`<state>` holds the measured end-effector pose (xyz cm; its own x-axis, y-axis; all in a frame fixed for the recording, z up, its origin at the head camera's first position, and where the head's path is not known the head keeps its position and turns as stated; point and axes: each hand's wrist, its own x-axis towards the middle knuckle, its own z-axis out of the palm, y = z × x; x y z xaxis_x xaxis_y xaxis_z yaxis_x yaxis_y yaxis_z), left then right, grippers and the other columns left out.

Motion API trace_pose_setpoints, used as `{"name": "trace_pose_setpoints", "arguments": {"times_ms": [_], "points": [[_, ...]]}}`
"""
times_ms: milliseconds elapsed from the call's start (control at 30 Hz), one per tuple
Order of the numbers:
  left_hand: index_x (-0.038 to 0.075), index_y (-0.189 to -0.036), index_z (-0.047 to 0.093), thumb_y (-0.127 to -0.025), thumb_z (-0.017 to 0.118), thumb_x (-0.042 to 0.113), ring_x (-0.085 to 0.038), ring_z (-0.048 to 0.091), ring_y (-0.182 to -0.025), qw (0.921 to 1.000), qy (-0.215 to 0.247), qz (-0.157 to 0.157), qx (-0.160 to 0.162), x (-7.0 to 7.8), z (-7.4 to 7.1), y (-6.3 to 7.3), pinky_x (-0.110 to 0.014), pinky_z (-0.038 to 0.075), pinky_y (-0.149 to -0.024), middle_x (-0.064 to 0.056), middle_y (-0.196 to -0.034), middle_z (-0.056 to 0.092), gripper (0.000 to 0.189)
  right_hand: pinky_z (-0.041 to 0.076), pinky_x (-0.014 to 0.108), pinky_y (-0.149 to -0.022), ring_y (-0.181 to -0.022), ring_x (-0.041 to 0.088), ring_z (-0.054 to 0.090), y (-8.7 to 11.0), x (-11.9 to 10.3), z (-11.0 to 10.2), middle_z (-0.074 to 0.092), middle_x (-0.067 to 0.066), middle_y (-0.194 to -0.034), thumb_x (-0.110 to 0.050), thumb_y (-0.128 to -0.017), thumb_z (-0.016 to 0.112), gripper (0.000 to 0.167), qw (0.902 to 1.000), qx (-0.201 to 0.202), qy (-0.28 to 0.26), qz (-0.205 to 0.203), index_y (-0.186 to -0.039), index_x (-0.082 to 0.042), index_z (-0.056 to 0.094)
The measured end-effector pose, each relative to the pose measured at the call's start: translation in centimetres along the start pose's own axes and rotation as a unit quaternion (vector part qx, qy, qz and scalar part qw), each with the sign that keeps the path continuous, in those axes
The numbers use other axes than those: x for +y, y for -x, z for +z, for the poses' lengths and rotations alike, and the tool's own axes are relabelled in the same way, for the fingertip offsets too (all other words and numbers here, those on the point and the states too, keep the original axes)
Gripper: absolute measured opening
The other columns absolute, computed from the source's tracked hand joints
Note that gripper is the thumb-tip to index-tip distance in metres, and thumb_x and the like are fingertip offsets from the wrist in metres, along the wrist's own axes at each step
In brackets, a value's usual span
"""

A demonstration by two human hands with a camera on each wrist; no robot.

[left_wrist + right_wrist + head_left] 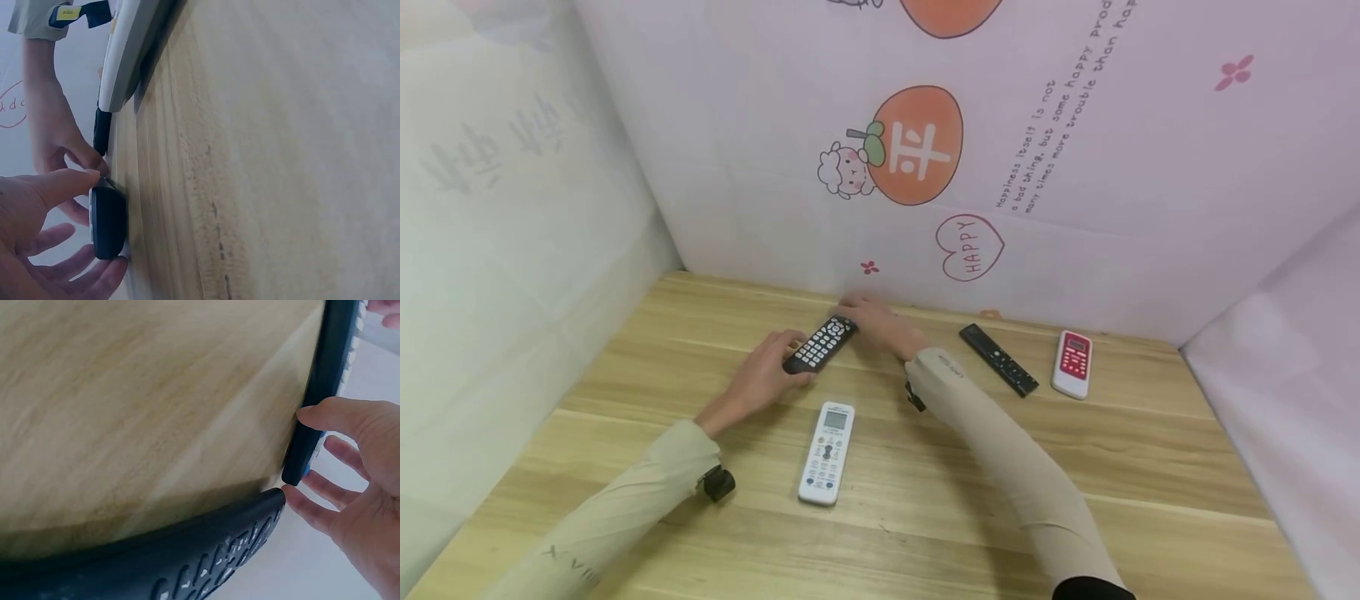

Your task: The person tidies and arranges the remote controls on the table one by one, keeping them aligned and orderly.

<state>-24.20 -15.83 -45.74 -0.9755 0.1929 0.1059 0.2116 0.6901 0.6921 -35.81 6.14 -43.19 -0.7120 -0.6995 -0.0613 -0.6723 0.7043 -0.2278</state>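
Observation:
A black remote control (822,343) with white buttons lies slantwise on the table near the back wall, button side up. My left hand (767,373) grips its near end, thumb on one long edge and fingertips at the other, as the left wrist view shows with the remote's dark end (109,222) between them. At the far end, my right hand (880,323) pinches the remote (312,425), with the thumb against one side edge and the fingers around the other. A white remote control (827,454) with a small screen lies just in front of both hands.
To the right lie a slim black remote control (997,359) and a red-and-white remote control (1072,364) on the wooden table (955,500). A printed cloth (760,167) stands as a wall along the back, with pale cloth walls on both sides.

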Motion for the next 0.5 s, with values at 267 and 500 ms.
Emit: {"name": "trace_pose_setpoints", "arguments": {"times_ms": [267, 500], "points": [[0.0, -0.145, 0.052, -0.085, 0.086, 0.014, -0.04, 0.064, -0.118, 0.9995, 0.025, 0.002, -0.016, -0.33, -0.09, -0.5, -0.052, 0.054, -0.102, -0.025, -0.138, 0.059, 0.07, 0.029, 0.049, -0.128, -0.149, 0.032, 0.039, -0.33, -0.13, 0.22, 0.046, 0.012, -0.16, 0.002, -0.102, 0.057, 0.054, 0.9999, -0.007, -0.002, 0.011, -0.151, -0.021, 0.056], [-0.002, -0.145, 0.052, -0.085, 0.085, 0.009, -0.041, 0.065, -0.119, 0.9986, 0.044, 0.003, -0.027, -0.16, -0.26, -0.31, -0.053, 0.055, -0.102, -0.025, -0.14, 0.06, 0.069, 0.03, 0.049, -0.127, -0.149, 0.031, 0.04, -0.27, -0.02, 0.29, 0.047, 0.009, -0.16, 0.006, -0.093, 0.067, 0.065, 0.9997, -0.021, 0.01, 0.007, -0.152, -0.02, 0.054]]}}
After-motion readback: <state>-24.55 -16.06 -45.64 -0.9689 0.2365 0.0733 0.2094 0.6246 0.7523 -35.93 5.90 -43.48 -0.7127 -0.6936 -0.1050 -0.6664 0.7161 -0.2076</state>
